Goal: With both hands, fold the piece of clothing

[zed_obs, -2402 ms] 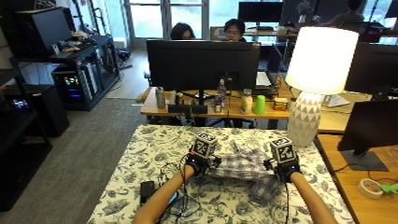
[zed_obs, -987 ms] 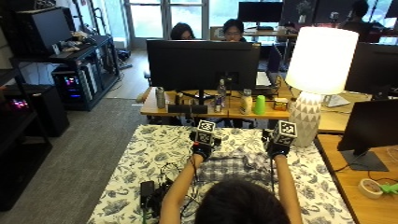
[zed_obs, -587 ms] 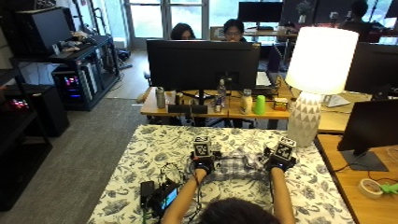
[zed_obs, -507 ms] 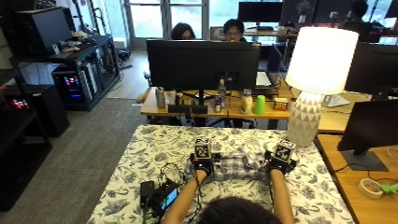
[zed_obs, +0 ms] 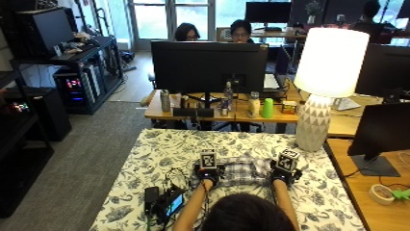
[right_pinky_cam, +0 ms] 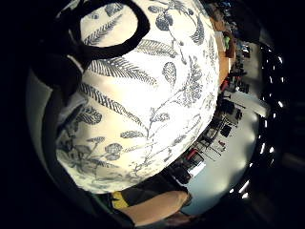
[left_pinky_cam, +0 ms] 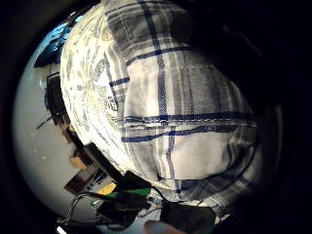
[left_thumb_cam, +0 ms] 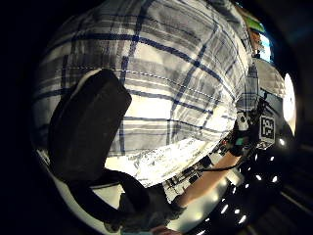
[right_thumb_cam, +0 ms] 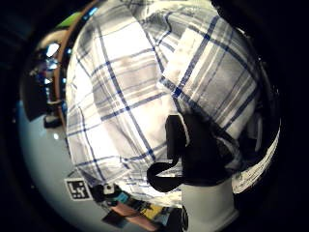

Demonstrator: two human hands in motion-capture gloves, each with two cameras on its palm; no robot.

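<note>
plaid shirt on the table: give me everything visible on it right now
The plaid shirt is a woven-looking cloth, white and grey with blue check lines and stitched seams, already gathered into a compact bundle with layers overlapping. It lies on the leaf-patterned tablecloth, near the person's edge of the table. The left hand is at its left end, with its thumb curled onto the cloth; the right hand is at its right end, its thumb likewise on the cloth. Nothing else touches it.

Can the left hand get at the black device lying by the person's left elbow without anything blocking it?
Probably yes. The left hand rests on the plaid shirt, and only bare tablecloth and loose cables lie between it and the black device.
</note>
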